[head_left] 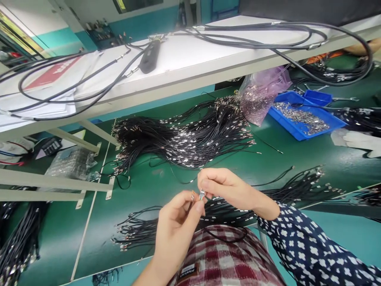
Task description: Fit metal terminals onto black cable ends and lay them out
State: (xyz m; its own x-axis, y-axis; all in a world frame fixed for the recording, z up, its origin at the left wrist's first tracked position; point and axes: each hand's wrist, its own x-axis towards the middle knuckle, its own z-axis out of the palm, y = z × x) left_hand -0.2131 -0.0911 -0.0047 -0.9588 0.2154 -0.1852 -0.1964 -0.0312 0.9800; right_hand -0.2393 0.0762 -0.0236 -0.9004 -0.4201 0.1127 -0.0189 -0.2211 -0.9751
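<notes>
Fingertips meet at a small metal connector (202, 194).
The left hand (177, 222) pinches a black cable (191, 203); the right hand (224, 188) grips the connector, above the green bench (143, 190). Beyond lie a cable bundle (184, 141), purple bag (279, 77) and blue tray (333, 120).

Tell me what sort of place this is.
Likely a cable-assembly workshop: bundles of black cables lie on a green worktable, with a blue tray of small metal parts also on it.
</notes>
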